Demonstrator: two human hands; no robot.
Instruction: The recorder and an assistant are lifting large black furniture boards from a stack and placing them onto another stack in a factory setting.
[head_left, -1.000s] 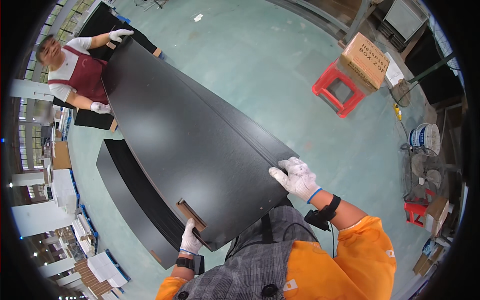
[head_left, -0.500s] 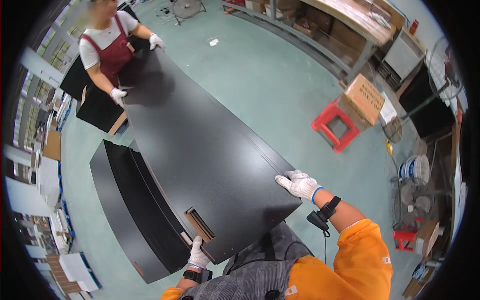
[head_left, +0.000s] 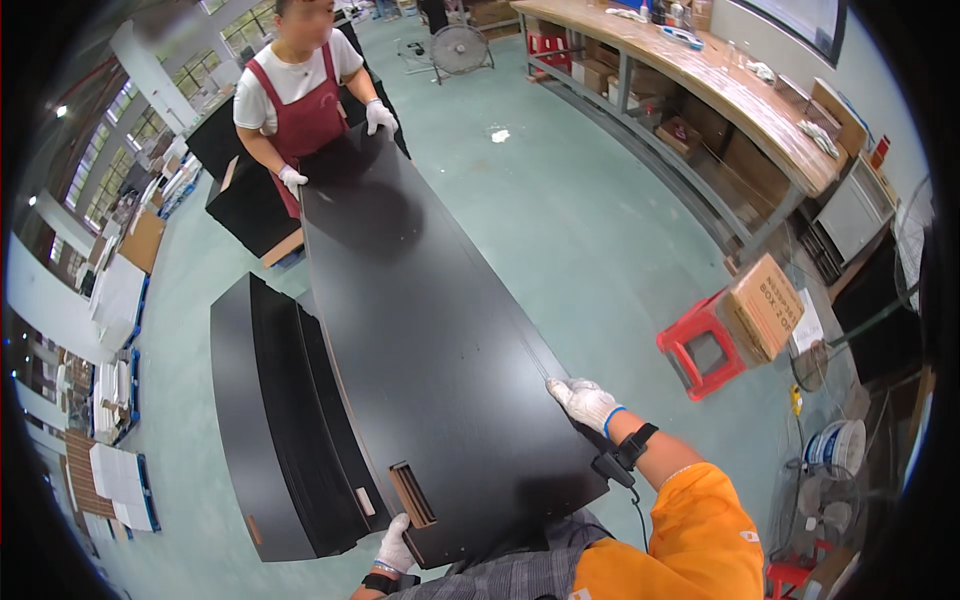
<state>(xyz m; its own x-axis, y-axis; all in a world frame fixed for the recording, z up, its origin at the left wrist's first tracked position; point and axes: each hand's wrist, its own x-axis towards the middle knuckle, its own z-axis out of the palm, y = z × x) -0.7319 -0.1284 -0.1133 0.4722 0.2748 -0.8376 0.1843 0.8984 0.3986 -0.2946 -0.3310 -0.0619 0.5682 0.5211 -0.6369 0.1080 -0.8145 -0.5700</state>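
At black panel point(head_left: 440, 330), left hand point(head_left: 397, 546), seemingly gripping

Two own hands point(head_left: 585, 402), two co-worker's hands point(head_left: 380, 117)

I've got green floor point(head_left: 560, 225) before me, bearing a red stool point(head_left: 728, 328) and a round fan point(head_left: 461, 50)! Atop that stool sits a carton point(head_left: 762, 308).
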